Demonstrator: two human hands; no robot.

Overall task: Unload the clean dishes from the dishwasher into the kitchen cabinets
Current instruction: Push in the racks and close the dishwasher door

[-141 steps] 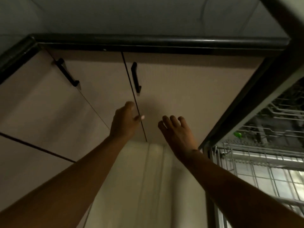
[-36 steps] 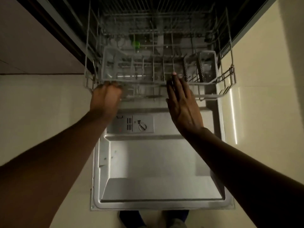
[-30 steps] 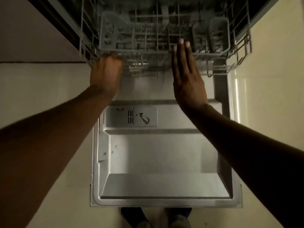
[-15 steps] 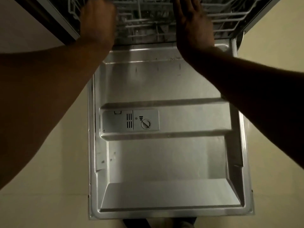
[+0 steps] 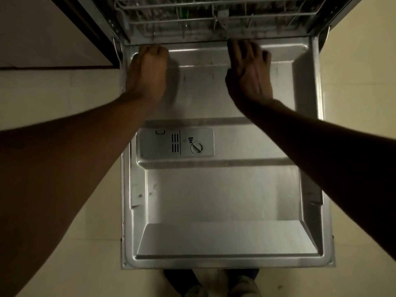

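Two hands over the dishwasher door (image 5: pixel 222 196): left hand (image 5: pixel 147 76) curled empty, right hand (image 5: pixel 249 71) spread flat

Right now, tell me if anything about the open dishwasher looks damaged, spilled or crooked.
Nothing stands out. The door lies flat and bare, the detergent box is shut, and the rack sits inside. Left hand and right hand hold nothing. The dim light could hide small marks.

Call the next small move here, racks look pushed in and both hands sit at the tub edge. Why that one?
Probably draw both hands back and take the front edge of the open door to swing it shut. The wire rack sits inside the tub and no dishes show in it, though the view is dim. The left hand, fingers curled, and right hand, fingers straight, hold nothing.
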